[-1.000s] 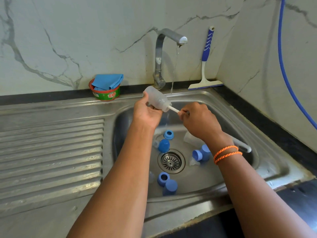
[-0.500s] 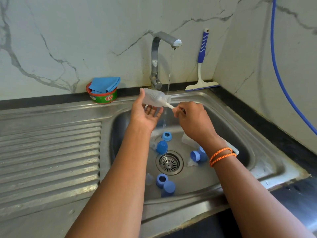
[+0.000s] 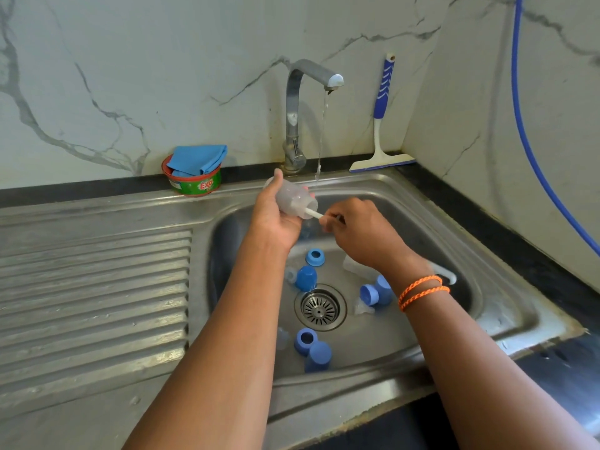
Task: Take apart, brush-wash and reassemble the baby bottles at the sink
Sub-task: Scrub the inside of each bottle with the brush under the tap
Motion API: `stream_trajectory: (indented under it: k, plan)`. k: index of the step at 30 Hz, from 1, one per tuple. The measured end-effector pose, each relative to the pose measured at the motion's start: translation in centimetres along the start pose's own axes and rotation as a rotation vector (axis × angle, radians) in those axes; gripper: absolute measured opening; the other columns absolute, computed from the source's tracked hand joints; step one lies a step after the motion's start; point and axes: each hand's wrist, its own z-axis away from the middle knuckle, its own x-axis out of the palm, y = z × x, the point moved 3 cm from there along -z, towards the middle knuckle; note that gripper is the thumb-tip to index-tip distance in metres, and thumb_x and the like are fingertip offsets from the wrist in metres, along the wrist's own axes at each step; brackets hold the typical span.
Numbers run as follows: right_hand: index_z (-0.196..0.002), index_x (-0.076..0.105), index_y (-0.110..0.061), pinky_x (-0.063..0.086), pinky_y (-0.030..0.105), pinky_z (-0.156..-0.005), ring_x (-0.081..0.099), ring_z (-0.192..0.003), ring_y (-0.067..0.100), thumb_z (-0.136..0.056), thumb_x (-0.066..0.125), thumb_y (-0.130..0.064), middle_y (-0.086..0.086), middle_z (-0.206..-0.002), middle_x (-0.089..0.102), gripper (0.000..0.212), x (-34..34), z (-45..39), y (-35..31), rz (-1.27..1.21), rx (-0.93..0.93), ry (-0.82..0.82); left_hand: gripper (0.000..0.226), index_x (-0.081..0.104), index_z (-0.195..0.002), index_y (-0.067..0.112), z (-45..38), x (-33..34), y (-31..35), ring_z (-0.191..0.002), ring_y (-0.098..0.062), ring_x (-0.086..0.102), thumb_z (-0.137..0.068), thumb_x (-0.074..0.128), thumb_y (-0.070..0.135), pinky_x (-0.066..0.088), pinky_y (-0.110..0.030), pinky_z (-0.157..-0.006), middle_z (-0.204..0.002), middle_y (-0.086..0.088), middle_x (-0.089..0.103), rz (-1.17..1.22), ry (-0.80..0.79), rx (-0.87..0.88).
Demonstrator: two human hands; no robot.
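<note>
The left hand [image 3: 276,219] holds a clear baby bottle [image 3: 293,199] over the sink [image 3: 480,287], thumb up along the bottle's far side and fingers curled round beneath it, so the bottle lies tilted with its open mouth toward the right hand [image 3: 360,235]. The right hand's fingers are closed in a pinch on the white brush handle [image 3: 314,214], which runs from those fingertips straight into the bottle's mouth (the brush head itself is hidden inside the cloudy plastic). A thin stream of water [image 3: 323,134] falls from the tap [image 3: 302,118] just beyond the fingers of both hands, not clearly touching the bottle.

Below the hands, on the basin floor, blue bottle parts lie scattered round the drain [image 3: 319,308]: a ring [image 3: 315,257] and a cap [image 3: 306,278] under the left fingers, two more blue pieces [image 3: 376,292] beneath the right wrist, and another pair [image 3: 313,347] nearer the person. A second clear bottle [image 3: 357,266] lies under the right hand, partly covered by it. An orange bracelet [image 3: 422,290] circles the right wrist.

Beyond the left thumb, on the sink's back edge, stands a green tub [image 3: 194,185] with a blue cloth [image 3: 198,159] in it. A squeegee [image 3: 381,125] leans against the wall past the tap, and a blue hose [image 3: 532,141] hangs down the wall on the right.
</note>
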Motion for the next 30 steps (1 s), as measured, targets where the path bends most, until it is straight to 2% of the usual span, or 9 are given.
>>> stream_trajectory:
  k: [3, 6, 9, 13, 17, 20, 23, 26, 30]
  plan:
    - [-0.088, 0.071, -0.015, 0.044, 0.041, -0.057, 0.053, -0.061, 0.024, -0.107, 0.058, -0.031, 0.007, -0.073, 0.061, 0.028, 0.6, 0.2, -0.4, -0.005, 0.019, 0.075, 0.056, 0.055, -0.131, 0.012, 0.1, -0.6, 0.0, -0.112, -0.037, 0.066, -0.089, 0.081, 0.038, 0.06, -0.051, -0.093, -0.127, -0.021, 0.062, -0.048, 0.089, -0.004]
    - [-0.092, 0.067, -0.014, 0.042, 0.039, -0.058, 0.057, -0.067, 0.029, -0.109, 0.053, -0.035, 0.007, -0.079, 0.06, 0.03, 1.0, 0.4, -0.8, 0.05, 0.049, 0.145, 0.063, 0.059, -0.126, 0.015, 0.0, -1.4, -0.2, -0.099, -0.032, 0.073, -0.079, 0.087, 0.046, 0.064, -0.047, -0.086, -0.114, -0.015, 0.07, -0.181, 0.214, 0.022]
    - [-0.1, 0.065, -0.014, 0.041, 0.039, -0.064, 0.058, -0.076, 0.033, -0.111, 0.049, -0.035, 0.007, -0.088, 0.057, 0.028, 1.2, 0.7, -1.3, 0.156, 0.056, 0.18, 0.063, 0.062, -0.124, 0.012, -0.1, -1.2, -0.1, -0.092, -0.033, 0.076, -0.075, 0.093, 0.038, 0.066, -0.047, -0.077, -0.111, -0.016, 0.072, -0.175, 0.25, 0.085]
    - [-0.112, 0.063, -0.015, 0.04, 0.041, -0.069, 0.056, -0.083, 0.033, -0.111, 0.047, -0.028, 0.005, -0.091, 0.048, 0.021, 1.2, 0.7, -2.3, 0.228, 0.076, 0.185, 0.038, 0.065, -0.103, 0.015, 0.1, -0.4, 0.2, -0.087, -0.031, 0.076, -0.08, 0.09, 0.03, 0.066, -0.04, -0.066, -0.108, -0.015, 0.073, -0.226, 0.296, 0.214]
    - [-0.117, 0.063, -0.016, 0.042, 0.039, -0.069, 0.06, -0.083, 0.031, -0.109, 0.049, -0.026, 0.006, -0.096, 0.055, 0.019, 1.0, 0.3, -2.4, 0.25, 0.067, 0.132, 0.046, 0.065, -0.116, 0.012, 0.1, -0.2, 0.6, -0.095, -0.03, 0.073, -0.081, 0.089, 0.029, 0.065, -0.039, -0.06, -0.115, -0.011, 0.07, -0.331, 0.292, 0.33]
    - [-0.111, 0.066, -0.018, 0.043, 0.035, -0.061, 0.06, -0.072, 0.023, -0.107, 0.055, -0.028, 0.004, -0.092, 0.06, 0.016, 0.5, -0.1, -1.9, 0.223, 0.061, 0.076, 0.043, 0.064, -0.111, 0.012, 0.3, -0.1, 0.8, -0.096, -0.025, 0.07, -0.08, 0.089, 0.028, 0.063, -0.034, -0.056, -0.112, -0.005, 0.068, -0.459, 0.264, 0.389]
    - [-0.098, 0.064, -0.022, 0.035, 0.03, -0.054, 0.054, -0.065, 0.016, -0.105, 0.057, -0.027, 0.001, -0.084, 0.056, 0.011, 0.0, 0.0, -1.6, 0.234, 0.051, 0.05, 0.042, 0.065, -0.111, 0.015, 0.2, -0.3, 1.0, -0.091, -0.023, 0.07, -0.081, 0.088, 0.033, 0.061, -0.03, -0.054, -0.109, -0.002, 0.067, -0.589, 0.23, 0.37]
    - [-0.088, 0.062, -0.022, 0.032, 0.031, -0.054, 0.049, -0.061, 0.017, -0.105, 0.056, -0.032, 0.001, -0.079, 0.053, 0.02, 0.1, 0.1, -0.8, 0.209, 0.013, 0.016, 0.04, 0.067, -0.107, 0.02, -0.2, -0.9, 1.1, -0.089, -0.025, 0.072, -0.08, 0.088, 0.04, 0.065, -0.037, -0.061, -0.108, -0.006, 0.07, -0.654, 0.24, 0.274]
    - [-0.089, 0.067, -0.021, 0.035, 0.032, -0.056, 0.052, -0.063, 0.023, -0.106, 0.058, -0.039, 0.004, -0.08, 0.057, 0.027, 1.0, 0.1, -0.3, 0.098, -0.017, 0.015, 0.039, 0.066, -0.107, 0.02, -0.3, -2.0, 1.5, -0.088, -0.031, 0.076, -0.08, 0.089, 0.037, 0.066, -0.044, -0.066, -0.109, -0.014, 0.071, -0.507, 0.275, 0.129]
